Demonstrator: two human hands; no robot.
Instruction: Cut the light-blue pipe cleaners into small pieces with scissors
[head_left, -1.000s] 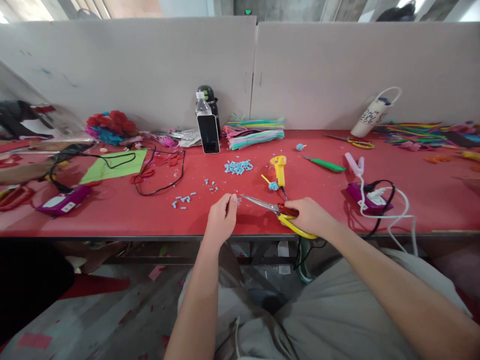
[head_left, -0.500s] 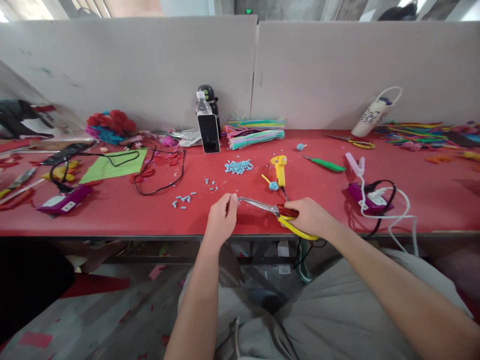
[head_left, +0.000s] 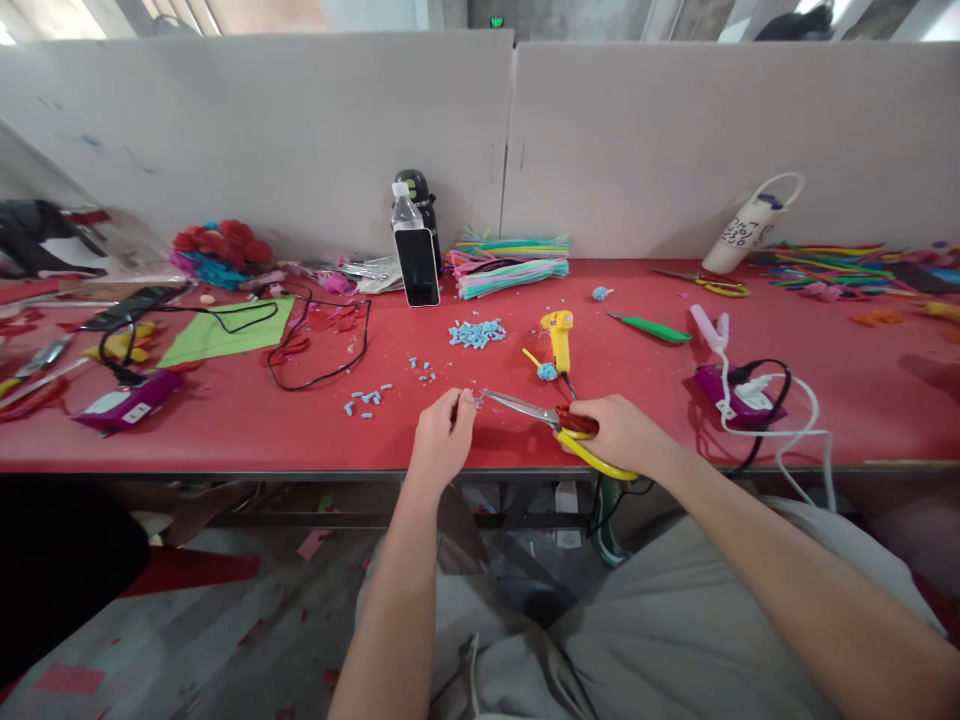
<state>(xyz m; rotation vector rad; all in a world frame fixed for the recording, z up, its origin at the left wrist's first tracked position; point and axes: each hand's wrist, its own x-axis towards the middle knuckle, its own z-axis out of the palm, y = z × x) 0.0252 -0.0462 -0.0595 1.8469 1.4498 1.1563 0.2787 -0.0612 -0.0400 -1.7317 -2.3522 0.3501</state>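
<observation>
My right hand [head_left: 616, 432] grips the yellow-handled scissors [head_left: 529, 408], whose blades point left toward my other hand. The fingertips of my left hand [head_left: 444, 432] are pinched together just off the blade tips; what they hold is too small to make out. Beyond my hands lies a pile of short light-blue pieces [head_left: 478, 334], with several more blue pieces [head_left: 365, 398] scattered to the left. A yellow glue gun [head_left: 558, 340] stands behind the scissors, and beside it is a blue fuzzy ball [head_left: 547, 371] on a yellow stem.
Bundled pipe cleaners [head_left: 514, 270] lie at the back beside a propped phone [head_left: 418, 267]. To the right are green-handled tweezers [head_left: 654, 329], another pair of scissors [head_left: 705, 282] and a purple power strip [head_left: 741, 396]. A black cable [head_left: 365, 345] loops at left near green paper [head_left: 225, 332].
The scissor tips have shifted slightly to the right, away from my left fingertips. My left hand stays nearly in place, and the things on the table have not moved.
</observation>
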